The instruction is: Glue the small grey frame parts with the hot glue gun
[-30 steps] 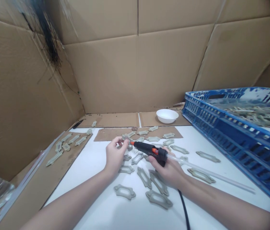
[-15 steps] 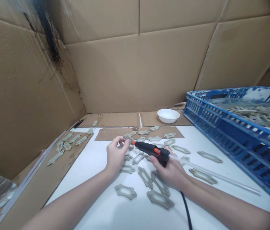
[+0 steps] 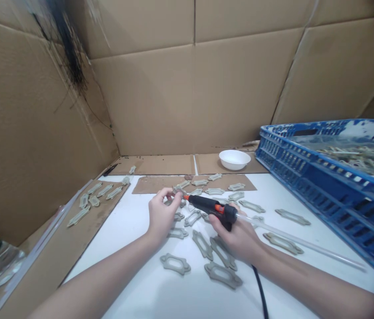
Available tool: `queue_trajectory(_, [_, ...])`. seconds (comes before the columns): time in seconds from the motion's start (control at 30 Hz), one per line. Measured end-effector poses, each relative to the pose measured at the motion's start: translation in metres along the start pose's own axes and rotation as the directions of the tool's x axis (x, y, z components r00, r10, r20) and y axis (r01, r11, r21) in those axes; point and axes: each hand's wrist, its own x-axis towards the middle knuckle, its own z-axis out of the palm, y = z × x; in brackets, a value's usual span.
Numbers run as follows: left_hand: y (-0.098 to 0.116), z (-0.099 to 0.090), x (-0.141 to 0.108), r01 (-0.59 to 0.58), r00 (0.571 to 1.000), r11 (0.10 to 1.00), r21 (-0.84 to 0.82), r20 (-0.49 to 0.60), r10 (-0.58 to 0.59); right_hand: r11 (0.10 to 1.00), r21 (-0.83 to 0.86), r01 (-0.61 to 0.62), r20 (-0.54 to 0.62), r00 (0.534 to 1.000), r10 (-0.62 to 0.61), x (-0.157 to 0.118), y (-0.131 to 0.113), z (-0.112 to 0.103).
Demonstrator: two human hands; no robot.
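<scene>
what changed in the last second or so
Hardly anything: the view drifted slightly, so everything sits a little further right in the picture. Nothing was taken or let go: the left hand still pinches the frame-shaped piece, and the right hand still holds the hot glue gun beside it. The white bowl stayed put.

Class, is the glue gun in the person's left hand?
No, the black glue gun sits in the right hand.
</scene>
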Motion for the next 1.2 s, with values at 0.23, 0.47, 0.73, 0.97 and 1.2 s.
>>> queue_trajectory(0.23, [-0.0002,-0.0002,0.0007,-0.006,1.0,1.0,0.024,-0.009,0.006,1.0,-0.008,0.016,-0.003,1.0,-0.016,-0.0008,-0.0019,-0.0007])
queue_trajectory(0.47, [-0.0025,0.0009,0.0011,-0.006,1.0,1.0,0.018,-0.004,0.006,0.998,-0.047,0.038,-0.013,0.999,-0.039,-0.0007,-0.0015,0.0002])
queue_trajectory(0.73, [-0.0025,-0.0009,0.0024,0.011,1.0,0.999,-0.03,-0.02,-0.012,0.998,-0.019,-0.06,-0.002,0.998,0.06,-0.0004,-0.0013,0.0012])
queue_trajectory(0.97, [-0.0047,-0.0005,0.0035,0.022,1.0,0.998,-0.067,-0.015,-0.023,0.987,0.074,-0.145,0.004,0.989,0.145,0.0005,0.002,0.0028])
queue_trajectory(1.2, [-0.0047,-0.0004,0.0053,0.08,0.997,0.988,-0.129,-0.01,-0.082,0.977,0.12,-0.174,-0.054,0.982,0.181,0.0013,0.0049,0.004])
